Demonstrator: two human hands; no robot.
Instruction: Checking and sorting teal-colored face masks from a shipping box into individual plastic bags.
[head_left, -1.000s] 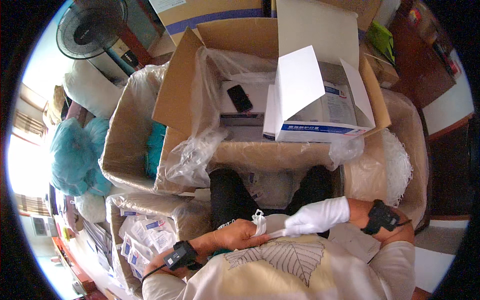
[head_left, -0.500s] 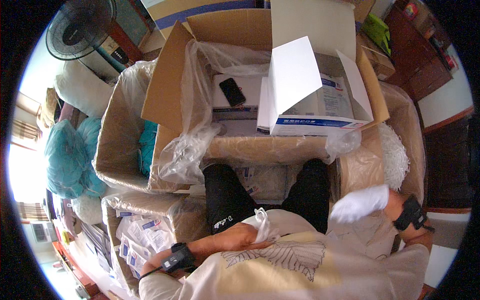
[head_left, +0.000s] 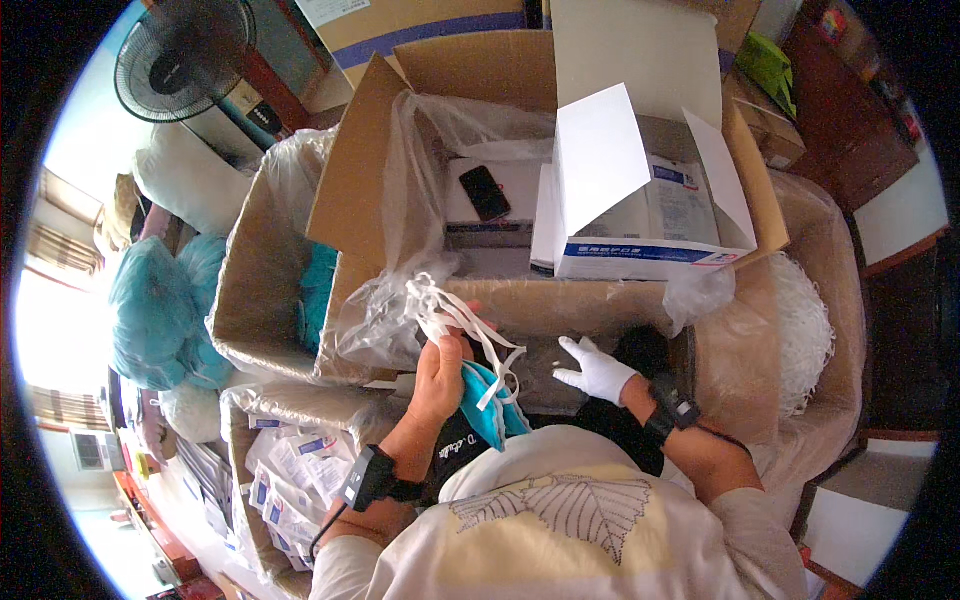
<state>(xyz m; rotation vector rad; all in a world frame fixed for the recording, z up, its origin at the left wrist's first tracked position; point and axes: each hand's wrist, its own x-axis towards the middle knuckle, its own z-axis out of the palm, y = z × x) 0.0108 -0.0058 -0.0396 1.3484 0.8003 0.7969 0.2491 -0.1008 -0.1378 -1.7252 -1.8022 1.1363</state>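
Gripping white-strapped blue bundle point(head_left: 492, 405): left hand point(head_left: 437, 377) | gloved right hand point(head_left: 600, 374): spread wide

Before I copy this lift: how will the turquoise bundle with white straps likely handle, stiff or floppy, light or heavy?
The turquoise bundle is probably light: the left hand alone holds it. Its white straps, looping loosely, look floppy and may tangle. The bundle, layered and thin-looking, would likely bend if squeezed.
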